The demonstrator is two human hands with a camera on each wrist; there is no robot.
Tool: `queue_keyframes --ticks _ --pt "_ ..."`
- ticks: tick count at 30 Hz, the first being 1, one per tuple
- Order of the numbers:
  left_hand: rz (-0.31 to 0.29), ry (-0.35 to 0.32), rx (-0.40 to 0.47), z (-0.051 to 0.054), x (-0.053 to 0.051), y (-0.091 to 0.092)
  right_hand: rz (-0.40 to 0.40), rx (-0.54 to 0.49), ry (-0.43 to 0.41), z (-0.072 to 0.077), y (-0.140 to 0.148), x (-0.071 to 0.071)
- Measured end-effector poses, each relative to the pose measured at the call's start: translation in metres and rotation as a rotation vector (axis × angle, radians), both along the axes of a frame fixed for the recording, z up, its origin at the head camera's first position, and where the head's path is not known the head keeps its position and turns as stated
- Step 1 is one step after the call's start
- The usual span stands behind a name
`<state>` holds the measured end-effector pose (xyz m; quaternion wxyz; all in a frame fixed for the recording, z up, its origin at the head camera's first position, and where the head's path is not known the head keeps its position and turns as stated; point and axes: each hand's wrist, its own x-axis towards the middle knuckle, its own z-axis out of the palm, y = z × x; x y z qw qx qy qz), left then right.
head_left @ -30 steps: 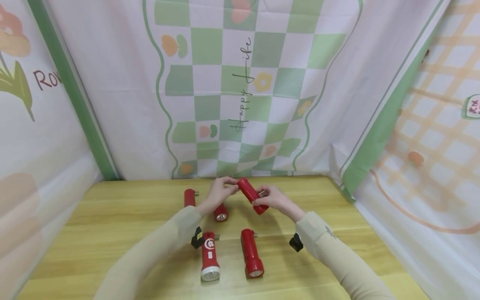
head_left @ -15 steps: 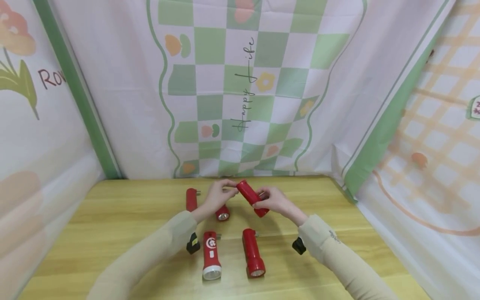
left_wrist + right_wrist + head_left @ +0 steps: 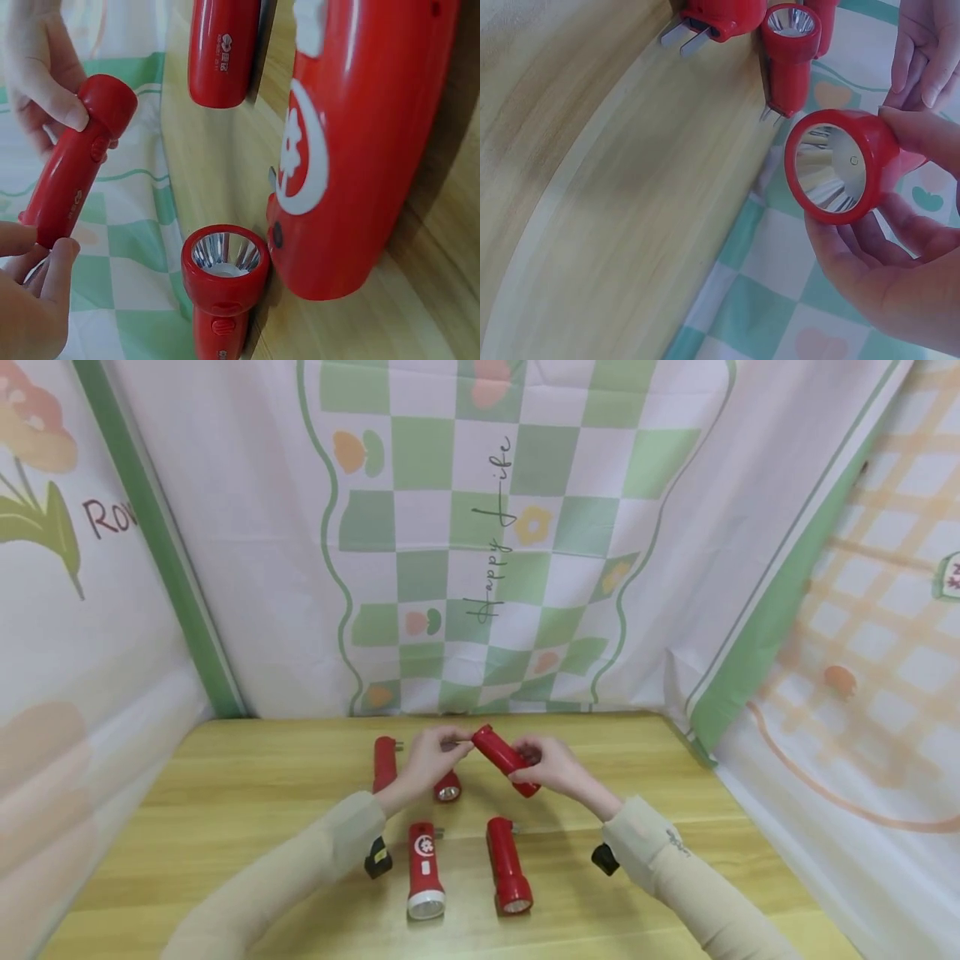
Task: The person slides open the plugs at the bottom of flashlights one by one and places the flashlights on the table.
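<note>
A red flashlight is held tilted above the table between both hands. My right hand grips it round the head end; its reflector faces the camera in the right wrist view. At the tail end, the thumb and fingers of my left hand pinch the tip, where a bit of metal, seemingly plug prongs, shows between them in the left wrist view. A slide switch sits on the body near the head. Partly behind the left hand, another red flashlight lies on the table.
On the wooden table lie a red flashlight with a white rim, a plain red flashlight to its right, and one more red flashlight at the back left. Prongs stick out sideways from them. Printed curtains enclose the table.
The held flashlight has dropped slightly and turned a little about its length, so a small notch shows at its tail. Both hands keep their hold. The head view has shifted slightly.
</note>
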<state>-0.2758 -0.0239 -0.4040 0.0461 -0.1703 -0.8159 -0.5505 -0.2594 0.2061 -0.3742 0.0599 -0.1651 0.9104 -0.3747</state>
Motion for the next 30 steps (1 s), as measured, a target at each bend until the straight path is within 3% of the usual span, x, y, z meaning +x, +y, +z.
queue_keyframes --ticks 11,19,30 --pt "0.008 0.040 0.075 -0.002 0.009 -0.003 0.016 0.003 0.037 0.000 0.000 0.004" --pt "-0.034 0.057 0.154 -0.004 0.019 -0.008 0.040 0.011 0.061 0.003 -0.002 0.009" --pt "-0.007 0.038 0.149 -0.008 0.034 -0.013 0.071 0.016 0.064 0.003 -0.007 0.017"
